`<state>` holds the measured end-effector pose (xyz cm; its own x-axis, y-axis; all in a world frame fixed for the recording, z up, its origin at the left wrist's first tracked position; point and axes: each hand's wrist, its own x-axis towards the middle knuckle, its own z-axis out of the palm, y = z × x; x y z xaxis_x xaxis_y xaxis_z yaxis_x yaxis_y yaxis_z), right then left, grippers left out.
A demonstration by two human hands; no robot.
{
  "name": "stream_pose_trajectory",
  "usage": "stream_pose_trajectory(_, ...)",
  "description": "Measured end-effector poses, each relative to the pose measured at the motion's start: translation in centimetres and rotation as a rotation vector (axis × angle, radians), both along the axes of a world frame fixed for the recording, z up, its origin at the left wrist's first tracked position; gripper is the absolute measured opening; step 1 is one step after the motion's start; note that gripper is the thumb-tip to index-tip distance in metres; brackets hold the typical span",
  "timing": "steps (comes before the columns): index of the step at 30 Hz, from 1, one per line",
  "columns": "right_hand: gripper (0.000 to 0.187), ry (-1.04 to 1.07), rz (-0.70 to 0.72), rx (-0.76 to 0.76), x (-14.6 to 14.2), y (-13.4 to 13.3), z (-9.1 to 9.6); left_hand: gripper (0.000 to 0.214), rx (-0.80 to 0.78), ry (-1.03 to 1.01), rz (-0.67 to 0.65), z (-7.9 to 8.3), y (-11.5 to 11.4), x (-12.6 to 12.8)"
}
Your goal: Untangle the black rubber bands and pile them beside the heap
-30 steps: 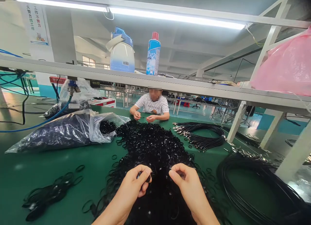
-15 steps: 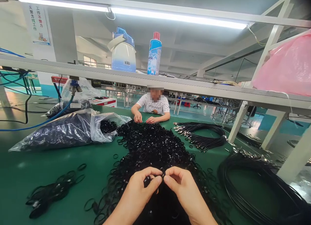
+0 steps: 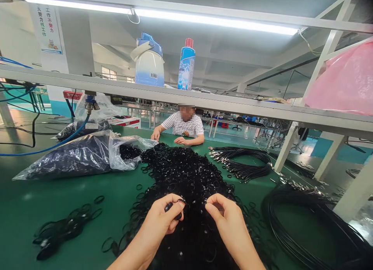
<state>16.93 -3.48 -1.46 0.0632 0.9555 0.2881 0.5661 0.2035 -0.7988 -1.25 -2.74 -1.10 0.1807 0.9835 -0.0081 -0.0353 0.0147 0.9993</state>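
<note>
My left hand (image 3: 167, 213) is closed around several black rings (image 3: 181, 201), one of them showing at the thumb and fingertip. To its right, my right hand (image 3: 223, 211) makes a pinch with thumb and forefinger; whatever may be between the tips is too small to make out. Both hands hover over a wide heap of black rings (image 3: 186, 169), a gap separating them. A smaller bunch of black rings (image 3: 67, 227) lies apart on the green table (image 3: 122, 200), left of my left arm.
A clear plastic bag (image 3: 72, 157) of black pieces lies at the left. Coiled black cables (image 3: 271, 219) with metal ends lie at the right. A shelf (image 3: 233, 102) crosses above, holding a jug (image 3: 150, 65) and a spray can (image 3: 187, 65). A person (image 3: 186, 126) sits opposite.
My hands, together before, have moved apart, the left one leftward and the right one rightward. Across the table, the person's hand on the left side of view has moved further left.
</note>
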Motion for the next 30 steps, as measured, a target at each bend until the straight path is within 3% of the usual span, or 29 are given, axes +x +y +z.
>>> stream_pose_trajectory(3,0.009,-0.034,-0.026,-0.006,-0.2,-0.1,0.0,0.024,-0.044,-0.046,-0.051,-0.2,-0.2,0.0)
stream_pose_trajectory(12,0.021,-0.252,-0.082,0.054,-0.1,0.3,-1.1,0.028,-0.272,-0.274,-0.109,-0.1,-0.5,0.1)
stream_pose_trajectory(20,0.019,-0.428,-0.111,0.156,-0.5,0.0,-0.9,0.036,-0.247,-0.225,-0.111,-0.8,-0.3,-0.1)
stream_pose_trajectory(22,0.017,-0.406,-0.076,0.176,-0.7,-0.3,-0.3,0.038,-0.241,-0.169,-0.094,-0.6,-0.4,0.1)
stream_pose_trajectory(27,0.009,-0.143,0.186,0.152,-2.0,-1.8,1.1,0.041,-0.255,-0.125,-0.055,-0.5,-0.9,0.5)
stream_pose_trajectory(30,0.015,-0.069,0.185,0.113,-2.6,-2.1,1.0,0.038,-0.284,-0.188,-0.061,-0.7,-0.9,0.4)
